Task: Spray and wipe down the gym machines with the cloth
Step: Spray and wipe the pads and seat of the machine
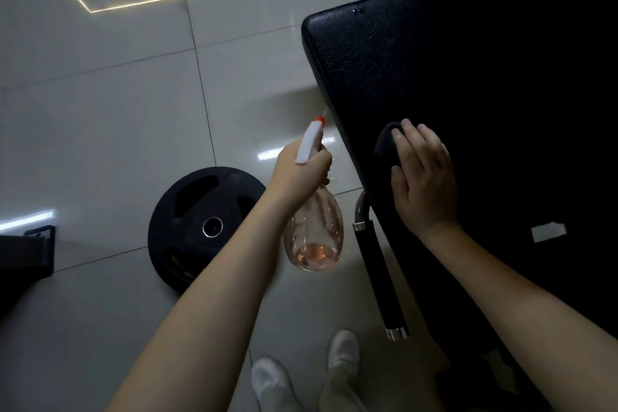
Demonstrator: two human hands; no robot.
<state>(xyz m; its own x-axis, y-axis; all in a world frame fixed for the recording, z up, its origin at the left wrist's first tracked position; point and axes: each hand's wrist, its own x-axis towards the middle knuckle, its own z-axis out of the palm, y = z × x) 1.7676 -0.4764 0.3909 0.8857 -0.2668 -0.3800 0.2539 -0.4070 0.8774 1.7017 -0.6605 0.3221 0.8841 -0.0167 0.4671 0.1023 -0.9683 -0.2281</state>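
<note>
Wiping looks to be the step in hand. The right hand (424, 177) lies flat, fingers straight and close together, pressing a dark cloth (386, 140) onto the black bench pad (468, 70) near its left edge. Only a fold of the cloth shows, at eleven o'clock of that hand.

The left hand (301, 169) grips the neck of the spray bottle (314, 234), fingers curled under its white trigger head, with the nozzle aimed toward twelve o'clock. The bottle hangs over the tiled floor (117, 110), at nine o'clock of the right hand, with only a little pinkish liquid at its bottom.

A few bright specks at the pad's far corner, toward twelve o'clock, may be droplets. I judge this pad partly done at most. The broad stretch toward two o'clock is too dark to tell wiped from unwiped. The grip bar (378, 264), at seven o'clock of the right hand, probably remains to be wiped, and no other machines are in view.
</note>
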